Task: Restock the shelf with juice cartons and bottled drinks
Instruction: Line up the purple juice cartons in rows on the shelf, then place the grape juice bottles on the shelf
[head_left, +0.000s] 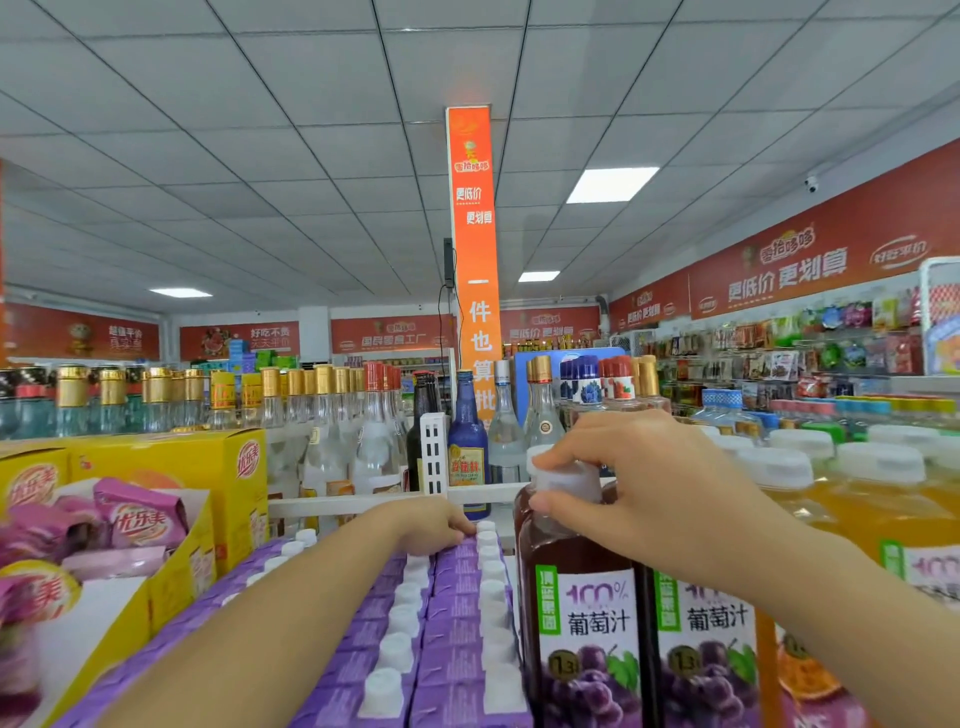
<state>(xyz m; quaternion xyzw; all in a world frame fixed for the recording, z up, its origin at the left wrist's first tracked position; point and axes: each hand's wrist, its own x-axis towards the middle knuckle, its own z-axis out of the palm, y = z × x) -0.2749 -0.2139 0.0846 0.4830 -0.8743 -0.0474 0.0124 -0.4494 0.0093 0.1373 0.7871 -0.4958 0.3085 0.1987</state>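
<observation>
Under the tiled shop ceiling, my right hand (649, 499) pinches the white cap of the tall dark grape-juice plastic bottle (582, 613) at 5 o'clock, which I should lower straight and slowly, while my left hand (436, 525) rests flat on the purple cartons with white caps (452, 618) at 6 o'clock.

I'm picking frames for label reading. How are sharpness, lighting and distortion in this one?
Head view: even overhead light, ceiling panel blown white; grape juice bottle label sharp and readable below the right hand; snack packs at the left edge smeared; wide-angle lens bows the ceiling grid and the wall banner.
</observation>
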